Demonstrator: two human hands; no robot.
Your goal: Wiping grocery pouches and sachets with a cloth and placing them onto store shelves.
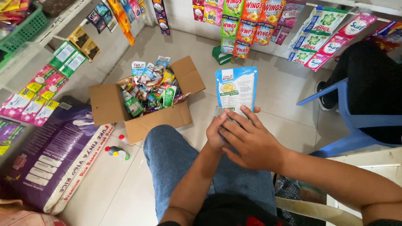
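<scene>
Both hands on one pouch [235, 90], blue and white, flat, stand-up type. Left hand [215, 134] is clamped on its bottom edge from underneath, thumb side up; right hand [249, 140] lies over the left with fingers [236, 119] spread across the lower face of the pouch, so the hands are together, overlapping, not apart. Pouch is held upright over the floor [276, 92], just past my knee [167, 146], face toward me, which I judge is so the front can be read. One cardboard box [111, 106] sits open on the floor to my left, near the knee, flaps out, packed full of small sachets [148, 90]; too jumbled to count. Two small bottles [117, 152] lie on the tiles between box and sack, one with a red cap, the second partly hidden by the box corner. One big purple and white rice sack [50, 159] lies flat at far left. Strips of sachets [251, 25] hang along the wall ahead, at least five strips, probably hung for easy tearing off. One blue plastic chair [356, 125] at right, with another person in dark clothes seated on it, well apart from my hands.
</scene>
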